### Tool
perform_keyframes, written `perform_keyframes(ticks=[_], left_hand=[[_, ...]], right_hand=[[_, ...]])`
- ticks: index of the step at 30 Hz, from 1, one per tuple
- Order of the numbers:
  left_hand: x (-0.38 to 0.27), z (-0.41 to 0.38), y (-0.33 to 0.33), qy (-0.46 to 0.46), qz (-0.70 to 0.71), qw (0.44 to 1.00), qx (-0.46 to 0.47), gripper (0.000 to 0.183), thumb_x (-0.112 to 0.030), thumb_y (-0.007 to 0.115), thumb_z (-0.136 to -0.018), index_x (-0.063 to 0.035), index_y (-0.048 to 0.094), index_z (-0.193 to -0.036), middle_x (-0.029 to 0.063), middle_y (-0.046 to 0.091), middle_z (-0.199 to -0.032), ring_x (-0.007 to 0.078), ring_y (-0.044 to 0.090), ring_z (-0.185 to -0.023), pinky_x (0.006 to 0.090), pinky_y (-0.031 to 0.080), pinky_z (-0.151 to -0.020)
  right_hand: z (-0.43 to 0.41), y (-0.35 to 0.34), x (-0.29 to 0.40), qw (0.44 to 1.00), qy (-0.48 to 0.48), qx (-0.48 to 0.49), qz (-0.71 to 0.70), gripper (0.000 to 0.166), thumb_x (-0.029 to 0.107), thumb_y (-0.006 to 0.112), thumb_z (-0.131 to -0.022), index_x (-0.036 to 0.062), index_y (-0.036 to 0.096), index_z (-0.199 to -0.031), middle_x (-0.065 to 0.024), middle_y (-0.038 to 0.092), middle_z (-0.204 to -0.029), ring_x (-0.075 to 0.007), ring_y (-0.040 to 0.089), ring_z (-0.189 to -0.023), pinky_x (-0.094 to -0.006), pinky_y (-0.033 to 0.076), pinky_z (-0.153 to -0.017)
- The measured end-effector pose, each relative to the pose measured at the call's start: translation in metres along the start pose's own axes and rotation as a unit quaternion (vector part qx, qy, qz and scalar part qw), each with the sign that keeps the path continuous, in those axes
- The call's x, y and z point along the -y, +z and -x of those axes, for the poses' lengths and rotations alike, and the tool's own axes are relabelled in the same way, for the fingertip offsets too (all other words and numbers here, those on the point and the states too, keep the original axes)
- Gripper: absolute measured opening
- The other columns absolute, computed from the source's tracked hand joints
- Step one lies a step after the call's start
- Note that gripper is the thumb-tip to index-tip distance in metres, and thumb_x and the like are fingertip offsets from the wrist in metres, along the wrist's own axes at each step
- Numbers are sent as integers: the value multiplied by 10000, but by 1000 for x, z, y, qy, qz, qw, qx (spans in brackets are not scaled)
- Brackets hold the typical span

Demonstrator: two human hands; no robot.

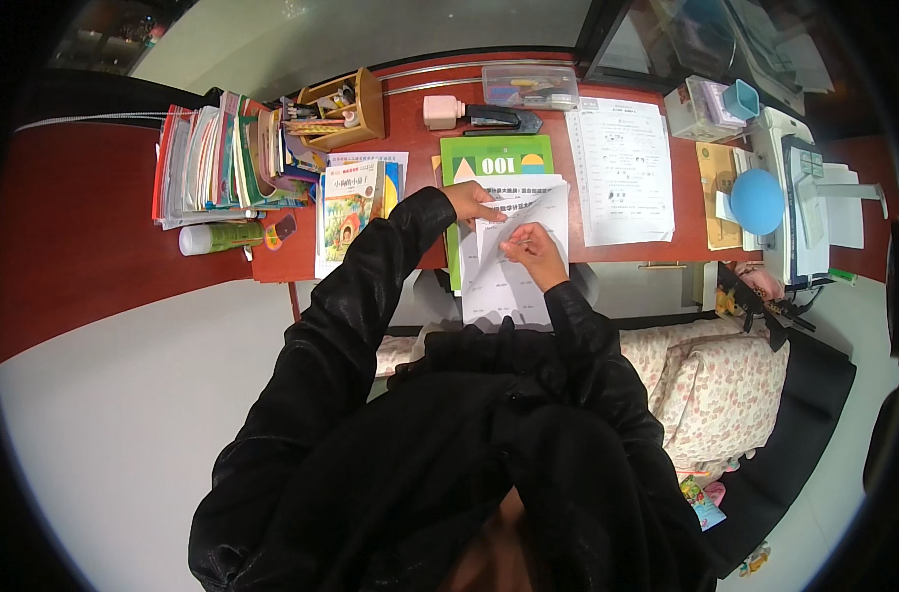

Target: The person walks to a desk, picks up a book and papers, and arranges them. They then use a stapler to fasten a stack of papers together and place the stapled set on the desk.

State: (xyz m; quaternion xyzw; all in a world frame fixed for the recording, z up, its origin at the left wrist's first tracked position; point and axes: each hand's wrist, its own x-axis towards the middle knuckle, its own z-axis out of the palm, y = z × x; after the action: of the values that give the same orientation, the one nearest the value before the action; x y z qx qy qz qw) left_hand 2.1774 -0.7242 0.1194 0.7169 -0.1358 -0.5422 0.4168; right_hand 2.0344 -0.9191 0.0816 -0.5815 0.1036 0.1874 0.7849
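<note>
Printed paper sheets (494, 296) lie over a green workbook (497, 146) at the desk's front edge, their lower part reaching past it towards me. My left hand (473, 203) pinches the upper left of the top sheet, thumb over the paper. With finger and thumb, my right hand (530, 248) holds a curled part of a sheet, lifted so that another printed sheet shows beneath. Behind the workbook rest a black stapler (501, 118) and a pink bottle-shaped object (442, 112). More printed worksheets (627, 170) lie flat to the right of the workbook.
Upright books and folders (227, 155), a green-labelled tube (220, 238), a picture book (349, 207) and a wooden pen organiser (368, 103) occupy the left. A clear plastic case (530, 86) stands at the back. Rightward are a blue balloon (757, 201), brown envelopes (714, 185) and a white printer-like machine (778, 148).
</note>
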Motion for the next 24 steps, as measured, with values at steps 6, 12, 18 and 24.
perform_keyframes(ticks=[6,12,18,24], left_hand=[[13,13,31,112,59,984,-123,598,-412,740,-856,-30,598,-1293,100,643,-1202,162,586,-1059,287,458,-918],[54,12,77,96,44,985,-138,526,-353,687,-902,-17,580,-1292,162,640,-1197,200,592,-1068,326,464,-920],[45,43,69,164,144,974,59,546,167,442,-757,-70,696,-1179,92,702,-1128,198,637,-993,290,477,-935],[59,17,38,42,-120,934,-333,228,-65,728,-774,-24,692,-995,100,707,-920,205,664,-864,310,526,-771]], right_hand=[[4,-22,-15,980,-41,-111,162,454,117,834,-741,58,481,-1022,-47,552,-943,-124,566,-790,-260,504,-706],[13,-58,-27,877,-139,-329,322,601,19,802,-736,26,460,-1230,-68,570,-987,-191,613,-845,-293,519,-760],[27,-111,-22,982,-36,-62,177,437,-52,739,-715,31,657,-1136,-52,660,-1041,-143,609,-946,-278,509,-826],[35,-89,9,966,-43,73,246,306,-123,627,-733,63,750,-943,-81,696,-1090,-190,631,-1043,-274,471,-926]])
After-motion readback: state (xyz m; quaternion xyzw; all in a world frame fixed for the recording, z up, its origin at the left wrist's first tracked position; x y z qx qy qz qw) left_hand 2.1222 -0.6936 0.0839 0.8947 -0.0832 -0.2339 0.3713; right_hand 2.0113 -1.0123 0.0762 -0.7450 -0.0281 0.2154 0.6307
